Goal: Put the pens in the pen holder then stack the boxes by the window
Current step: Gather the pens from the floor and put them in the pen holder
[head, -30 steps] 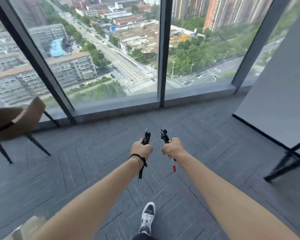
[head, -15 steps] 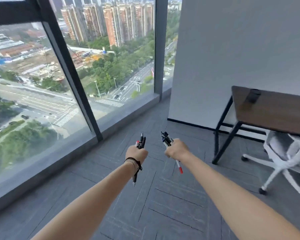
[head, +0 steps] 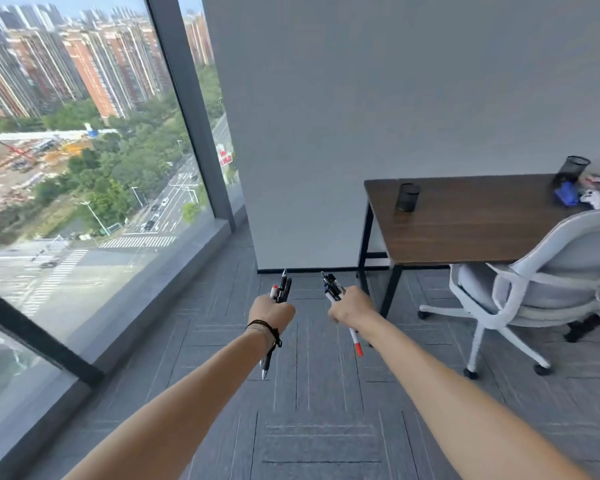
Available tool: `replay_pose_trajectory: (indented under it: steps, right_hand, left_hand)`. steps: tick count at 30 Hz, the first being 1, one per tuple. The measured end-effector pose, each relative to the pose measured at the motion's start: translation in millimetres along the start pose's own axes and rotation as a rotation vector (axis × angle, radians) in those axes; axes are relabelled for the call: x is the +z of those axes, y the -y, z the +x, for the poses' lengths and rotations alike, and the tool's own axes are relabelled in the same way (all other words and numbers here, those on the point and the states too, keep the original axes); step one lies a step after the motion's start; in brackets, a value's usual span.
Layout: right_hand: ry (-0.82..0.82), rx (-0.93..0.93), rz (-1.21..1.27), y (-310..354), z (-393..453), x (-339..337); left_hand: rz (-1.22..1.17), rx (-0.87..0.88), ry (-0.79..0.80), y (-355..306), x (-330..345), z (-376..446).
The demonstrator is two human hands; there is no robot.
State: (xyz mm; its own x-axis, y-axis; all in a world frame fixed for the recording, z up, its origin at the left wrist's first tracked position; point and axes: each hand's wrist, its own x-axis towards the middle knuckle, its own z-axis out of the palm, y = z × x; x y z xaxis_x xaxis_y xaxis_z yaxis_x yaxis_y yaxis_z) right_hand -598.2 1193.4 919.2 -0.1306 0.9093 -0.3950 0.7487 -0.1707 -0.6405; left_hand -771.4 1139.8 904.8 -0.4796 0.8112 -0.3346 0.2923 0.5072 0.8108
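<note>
While the window fills the left side, both arms reach forward over the grey carpet. A left hand – dark cord at its wrist – is clenched round a bundle of dark pens, tips poking out above and below the fist. Just beside it, apart, the right hand grips more pens, one with a red end hanging below. Further right stands a table with a black mesh holder near its left end, a second holder at the far right, and a white chair – tucked partly under it.
</note>
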Motion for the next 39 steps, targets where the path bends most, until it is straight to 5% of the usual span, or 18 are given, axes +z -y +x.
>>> replay_pose_trajectory:
  steps: [17, 26, 39]
  right_hand:
    - [-0.155, 0.19, 0.126, 29, 265, -131]
    - [-0.402, 0.254, 0.246, 71, 376, -222]
    - [-0.462, 0.4, 0.425, 11, 506, -299]
  left_hand:
    - [0.127, 0.144, 0.21, -195, 111, 276]
    - [0.186, 0.314, 0.384, -331, 155, 400]
    - [0.103, 0.267, 0.586, -428, 291, 488]
